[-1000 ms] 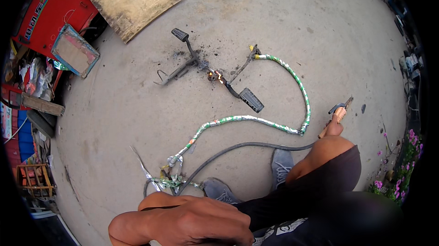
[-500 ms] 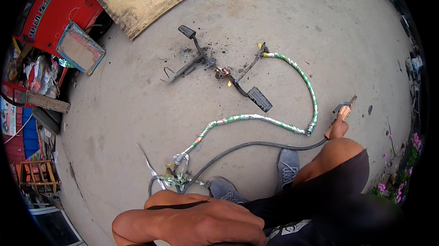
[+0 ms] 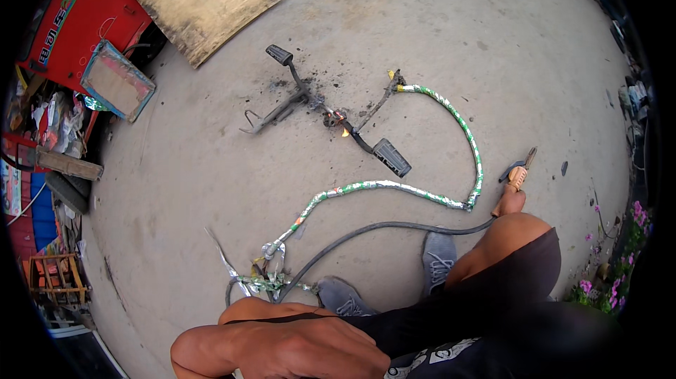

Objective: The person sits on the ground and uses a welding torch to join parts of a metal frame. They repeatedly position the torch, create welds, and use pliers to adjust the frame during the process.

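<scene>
On the right, my right hand [image 3: 510,203] grips an orange-handled welding electrode holder [image 3: 518,177], its jaws pointing away from me. A black cable [image 3: 380,225] runs left from it past my shoes. My left hand [image 3: 303,347] looms large at the lower edge, back uppermost; its fingers are out of sight. Ahead on the concrete lies a metal footrest bar [image 3: 287,108] with two rubber foot pegs [image 3: 391,158]. A small orange-red glow shows near the bar's middle. A clamp [image 3: 396,82] on a green-and-white wrapped cable [image 3: 473,138] meets a rod touching the bar.
Dark crumbs lie around the bar. A wooden board [image 3: 204,5] and a framed panel [image 3: 118,82] stand by a red vehicle [image 3: 77,20] at the upper left. Clutter and a wooden crate [image 3: 56,273] line the left; pink flowers [image 3: 620,287] grow at the right.
The whole view has shifted slightly, so the bar and cables appear a little further left. The glow on the bar looks dimmer. My right hand still holds the electrode holder, now angled slightly differently.
</scene>
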{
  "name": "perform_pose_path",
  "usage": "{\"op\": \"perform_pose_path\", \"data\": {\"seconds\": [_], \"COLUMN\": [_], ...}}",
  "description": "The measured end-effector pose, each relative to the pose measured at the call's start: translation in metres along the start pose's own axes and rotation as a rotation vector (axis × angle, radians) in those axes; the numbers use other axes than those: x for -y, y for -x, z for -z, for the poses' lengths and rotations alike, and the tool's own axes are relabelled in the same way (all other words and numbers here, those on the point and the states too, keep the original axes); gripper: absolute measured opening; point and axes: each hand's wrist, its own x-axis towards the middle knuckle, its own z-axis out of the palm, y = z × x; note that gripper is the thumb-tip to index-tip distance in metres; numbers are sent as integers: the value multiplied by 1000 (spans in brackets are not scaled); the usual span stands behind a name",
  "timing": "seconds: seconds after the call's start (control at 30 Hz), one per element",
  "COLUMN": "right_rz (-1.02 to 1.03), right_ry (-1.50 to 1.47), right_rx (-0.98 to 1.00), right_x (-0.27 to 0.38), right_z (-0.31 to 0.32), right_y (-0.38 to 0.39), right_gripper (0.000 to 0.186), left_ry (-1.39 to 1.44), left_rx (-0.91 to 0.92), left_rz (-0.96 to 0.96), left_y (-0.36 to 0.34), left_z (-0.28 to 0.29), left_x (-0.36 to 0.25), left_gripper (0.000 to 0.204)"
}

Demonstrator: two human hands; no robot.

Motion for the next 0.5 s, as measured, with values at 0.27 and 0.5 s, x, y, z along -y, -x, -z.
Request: {"op": "perform_pose_path", "data": {"seconds": [0.27, 0.5], "right_rz": [16, 92], "right_ry": [260, 475], "right_rx": [227, 484], "right_x": [-24, -44], "right_z": [33, 57], "right_y": [70, 135], "right_gripper": [37, 35], "left_ry": [-20, -151], "left_rx": [3, 31], "left_rz": [-30, 35], "left_y": [8, 4], "left_z": [-3, -1], "left_x": [10, 2], "left_gripper": [24, 18]}}
